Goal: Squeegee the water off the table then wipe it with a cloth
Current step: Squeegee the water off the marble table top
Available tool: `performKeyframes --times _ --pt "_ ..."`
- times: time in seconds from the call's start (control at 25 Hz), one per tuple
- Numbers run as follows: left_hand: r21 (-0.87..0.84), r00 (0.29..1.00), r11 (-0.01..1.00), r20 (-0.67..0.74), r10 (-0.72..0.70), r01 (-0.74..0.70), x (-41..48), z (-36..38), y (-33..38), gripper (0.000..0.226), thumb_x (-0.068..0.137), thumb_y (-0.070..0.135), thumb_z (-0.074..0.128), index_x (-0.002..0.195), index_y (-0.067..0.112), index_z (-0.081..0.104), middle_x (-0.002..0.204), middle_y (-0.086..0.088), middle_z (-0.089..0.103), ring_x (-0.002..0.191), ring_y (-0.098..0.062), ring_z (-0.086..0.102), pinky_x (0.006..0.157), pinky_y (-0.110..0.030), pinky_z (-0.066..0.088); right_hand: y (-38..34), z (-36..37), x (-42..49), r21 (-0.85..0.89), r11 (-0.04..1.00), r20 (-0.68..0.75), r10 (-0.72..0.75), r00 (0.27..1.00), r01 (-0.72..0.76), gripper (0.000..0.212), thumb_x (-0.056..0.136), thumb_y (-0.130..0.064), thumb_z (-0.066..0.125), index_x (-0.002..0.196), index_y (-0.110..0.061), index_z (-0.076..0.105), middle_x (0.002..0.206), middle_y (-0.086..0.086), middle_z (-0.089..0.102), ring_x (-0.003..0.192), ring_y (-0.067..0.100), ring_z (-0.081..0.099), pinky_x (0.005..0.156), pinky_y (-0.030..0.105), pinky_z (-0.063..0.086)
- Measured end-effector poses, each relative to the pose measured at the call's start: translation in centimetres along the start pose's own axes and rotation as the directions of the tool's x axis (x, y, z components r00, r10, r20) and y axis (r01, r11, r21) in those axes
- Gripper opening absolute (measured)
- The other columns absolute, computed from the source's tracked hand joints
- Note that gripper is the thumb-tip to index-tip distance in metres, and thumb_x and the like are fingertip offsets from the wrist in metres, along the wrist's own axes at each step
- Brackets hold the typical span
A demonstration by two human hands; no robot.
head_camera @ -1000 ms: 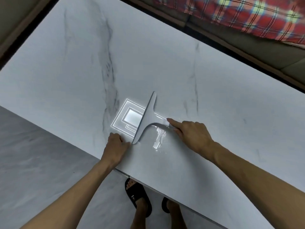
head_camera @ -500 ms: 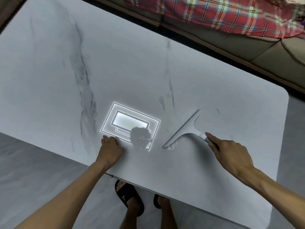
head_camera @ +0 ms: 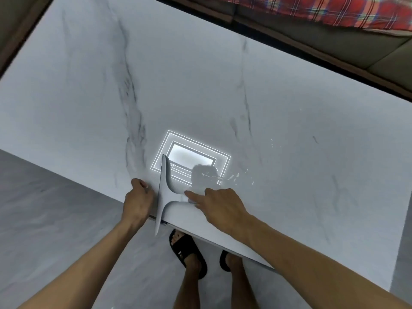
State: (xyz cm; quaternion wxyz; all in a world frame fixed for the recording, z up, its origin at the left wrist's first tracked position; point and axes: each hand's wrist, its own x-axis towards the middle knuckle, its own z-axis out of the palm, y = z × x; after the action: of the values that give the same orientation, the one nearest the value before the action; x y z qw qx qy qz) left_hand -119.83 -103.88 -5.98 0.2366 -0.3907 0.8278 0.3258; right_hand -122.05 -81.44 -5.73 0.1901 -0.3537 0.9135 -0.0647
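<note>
Moved since half a second ago: squeegee [head_camera: 164, 192], from the right of the light reflection to its left, at the near edge of the bench [head_camera: 200, 85]; blade turned from slanting to almost straight away from the person.

Head view, itemised:
- Squeegee: grey, T-shaped. Blade lies on the bench, its near end overhanging the edge, its far end touching the corner of the reflection. Handle points right.
- Right hand [head_camera: 223, 208]: fingers curled round the handle, index finger stretched forward along it.
- Left hand [head_camera: 138, 197]: rests on the bench at the near edge, just beside the blade, fingers curled under and holding nothing.
- Water [head_camera: 234, 176]: scattered glinting drops right of the reflection, well apart from the blade.
- Ceiling light reflection [head_camera: 191, 157]: bright nested rectangles on the marbled top.
- Black slippers [head_camera: 185, 248]: on the feet, on the grey floor [head_camera: 55, 219] below the edge.
- Plaid fabric [head_camera: 312, 12]: on a sofa [head_camera: 334, 45] beyond the far side.
</note>
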Motion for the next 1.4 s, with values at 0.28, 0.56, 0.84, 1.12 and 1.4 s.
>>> performKeyframes --times 0.28,0.56,0.84,1.12,1.4 --pt "0.037 0.981 0.998 0.19 0.041 -0.049 -1.3 3.5 0.9 0.013 0.089 0.01 0.047 0.099 0.012 0.04 0.1 -0.015 0.054 0.076 -0.025 0.049 0.055 -0.03 0.031 9.0 -1.3 -10.6 -0.04 0.943 -0.02 0.329 0.944 -0.33 0.04 0.098 -0.039 0.046 0.137 -0.044 0.044 0.063 -0.005 0.05 0.047 0.021 0.055 0.044 0.028 0.034" --pt "0.054 0.997 0.997 0.061 0.049 -0.052 -1.7 3.7 2.2 0.009 0.093 0.014 0.04 0.101 0.014 0.042 0.08 -0.007 0.055 0.071 -0.026 0.053 0.06 -0.032 0.037 10.6 -4.3 -15.6 -0.061 0.896 0.021 0.441 0.897 -0.439 0.043 0.099 -0.048 0.026 0.14 -0.047 0.04 0.061 -0.009 0.047 0.044 0.014 0.044 0.041 0.027 0.033" --pt "-0.089 0.984 0.993 -0.151 -0.093 0.08 0.7 -1.6 -2.4 0.012 0.091 0.013 0.042 0.102 0.01 0.043 0.083 -0.009 0.056 0.074 -0.03 0.053 0.059 -0.033 0.039 -1.5 -0.1 0.5 -0.002 0.99 -0.019 -0.144 0.989 0.144 0.039 0.086 -0.039 0.067 0.124 -0.039 0.059 0.059 -0.002 0.053 0.036 0.019 0.047 0.038 0.02 0.027" --pt "-0.017 0.999 0.999 0.02 -0.047 0.047 1.6 -2.7 -3.2 0.015 0.089 0.012 0.04 0.103 0.009 0.043 0.083 -0.011 0.056 0.07 -0.026 0.051 0.055 -0.032 0.037 -1.4 0.0 5.3 0.075 0.997 -0.021 0.003 1.0 -0.001 0.043 0.096 -0.031 0.054 0.135 -0.046 0.044 0.079 0.002 0.061 0.062 0.027 0.062 0.052 0.028 0.038" --pt "0.111 0.955 0.986 0.284 0.089 -0.125 0.2 0.2 -0.5 0.011 0.087 0.004 0.042 0.095 0.011 0.041 0.088 -0.007 0.049 0.064 -0.015 0.043 0.053 -0.027 0.029 7.1 -0.6 -6.4 0.045 0.931 -0.015 0.363 0.932 -0.362 0.043 0.1 -0.05 0.023 0.141 -0.052 0.034 0.066 -0.009 0.046 0.056 0.02 0.054 0.05 0.028 0.038"
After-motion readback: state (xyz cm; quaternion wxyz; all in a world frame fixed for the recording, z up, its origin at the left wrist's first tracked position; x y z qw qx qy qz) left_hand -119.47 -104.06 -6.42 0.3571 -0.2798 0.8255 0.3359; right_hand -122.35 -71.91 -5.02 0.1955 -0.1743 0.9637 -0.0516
